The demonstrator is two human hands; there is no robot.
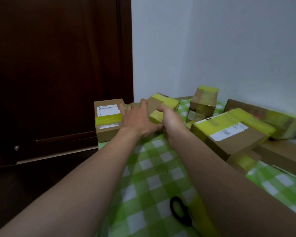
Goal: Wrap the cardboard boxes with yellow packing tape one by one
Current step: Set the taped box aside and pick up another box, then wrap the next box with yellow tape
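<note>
A small cardboard box banded with yellow tape is tilted above the far end of the table. My left hand presses its left side with the fingers spread. My right hand grips its near right edge. A taped box with a white label stands just left of my left hand. No tape roll is visible.
The table wears a green checked cloth. A tall taped box stands at the back. A large labelled box and flat cardboard fill the right side. Black scissors lie near me. A dark door is on the left.
</note>
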